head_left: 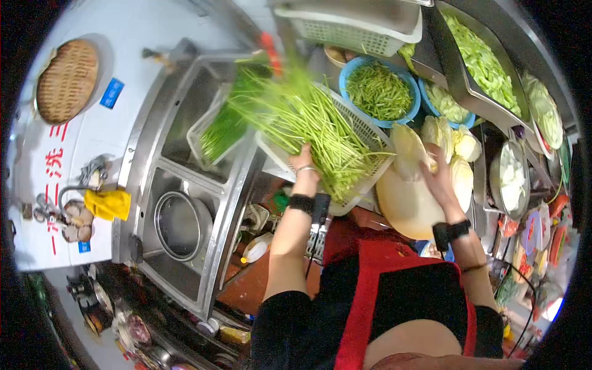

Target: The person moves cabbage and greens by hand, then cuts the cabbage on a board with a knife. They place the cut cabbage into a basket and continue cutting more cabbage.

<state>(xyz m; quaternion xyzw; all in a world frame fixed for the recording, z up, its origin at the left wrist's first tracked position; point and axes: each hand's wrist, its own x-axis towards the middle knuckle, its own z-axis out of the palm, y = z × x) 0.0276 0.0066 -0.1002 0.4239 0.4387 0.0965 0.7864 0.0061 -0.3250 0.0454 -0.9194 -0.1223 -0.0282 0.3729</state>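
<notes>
My left hand (302, 161) reaches over the near wall of a white plastic basket (370, 180) with its fingers closed on long green stems (333, 132). Part of those fingers is hidden among the stems. The stems fill the basket, and their far ends are blurred. My right hand (439, 179) is stretched out, fingers apart, over a pale round board (404, 200). Its fingertips are right at pieces of napa cabbage (409, 153). Another cabbage half (461, 179) lies just to the right of this hand.
To the left is a steel double sink (154, 163) with a round metal basin (182, 225). A smaller basket (200, 132) of thin greens sits across it. Blue bowls (379, 92) of cut greens, a deep steel tray (481, 61) and a white crate (351, 37) stand behind.
</notes>
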